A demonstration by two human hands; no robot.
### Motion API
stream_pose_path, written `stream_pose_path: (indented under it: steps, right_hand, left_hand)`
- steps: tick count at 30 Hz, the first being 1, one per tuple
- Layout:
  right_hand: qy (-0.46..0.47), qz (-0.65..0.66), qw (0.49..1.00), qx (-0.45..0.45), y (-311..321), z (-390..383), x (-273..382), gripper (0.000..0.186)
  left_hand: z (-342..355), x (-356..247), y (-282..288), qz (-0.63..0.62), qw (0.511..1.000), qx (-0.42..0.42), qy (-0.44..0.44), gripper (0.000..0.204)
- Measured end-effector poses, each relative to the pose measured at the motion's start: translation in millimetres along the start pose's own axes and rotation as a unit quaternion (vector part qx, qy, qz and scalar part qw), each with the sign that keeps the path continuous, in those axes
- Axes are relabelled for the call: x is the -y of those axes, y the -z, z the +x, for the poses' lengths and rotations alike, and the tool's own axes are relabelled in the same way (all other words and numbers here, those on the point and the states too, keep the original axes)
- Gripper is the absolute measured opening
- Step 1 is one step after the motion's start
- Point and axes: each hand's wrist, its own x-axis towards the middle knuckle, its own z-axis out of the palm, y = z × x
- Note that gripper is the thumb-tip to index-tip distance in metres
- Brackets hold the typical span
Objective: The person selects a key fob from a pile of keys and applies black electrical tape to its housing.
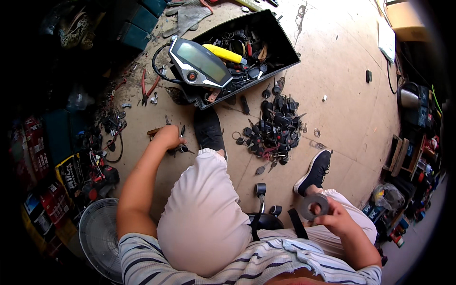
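Note:
My left hand (169, 137) reaches down to the floor left of my shoe, its fingers curled together among a few loose keys (180, 149). What sits between the fingertips is mostly hidden. Over my right thigh, my right hand (338, 217) grips a dark grey roll of tape (313, 207) by its edge. A big heap of black-headed keys (275, 126) lies on the floor between my feet. Beyond it stands a black plastic bin (280, 47) with more keys, a yellow-handled tool (223, 53) and a motorcycle instrument display (199, 61) resting across its near left corner.
Red-handled pliers (150, 85) lie left of the bin, near a grey glove (187, 19). Wires and small parts (111, 128) clutter the left side. A round fan guard (99, 237) stands by my left elbow. Shelved tools and boxes (418, 161) line the right.

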Motion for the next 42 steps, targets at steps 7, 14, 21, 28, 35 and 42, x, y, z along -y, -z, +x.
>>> stream_pose_path:
  steps: [7,14,21,28,35,42]
  right_hand:
    - [0.182,-0.217,0.954,-0.094,-1,-39,47,0.019]
    - [0.204,-0.181,0.952,-0.135,-16,-31,61,0.022]
    - [0.188,-0.187,0.952,-0.154,-1,-27,53,0.019]
    - [0.188,-0.150,0.956,-0.165,2,-24,52,0.017]
    - [0.171,-0.092,0.966,-0.171,1,-18,53,0.019]
    - [0.173,-0.075,0.967,-0.174,-3,-12,54,0.020]
  left_hand:
    - [-7,-108,118,-0.245,0.953,0.038,-0.176,0.032]
    - [98,-183,130,0.065,0.907,-0.319,-0.268,0.013]
    - [122,-207,126,0.238,0.903,-0.287,-0.212,0.018]
    - [116,-191,113,0.125,0.919,-0.308,-0.210,0.019]
    - [97,-174,126,-0.463,0.778,-0.346,-0.248,0.017]
    - [19,-209,137,-0.864,0.371,0.175,-0.292,0.030]
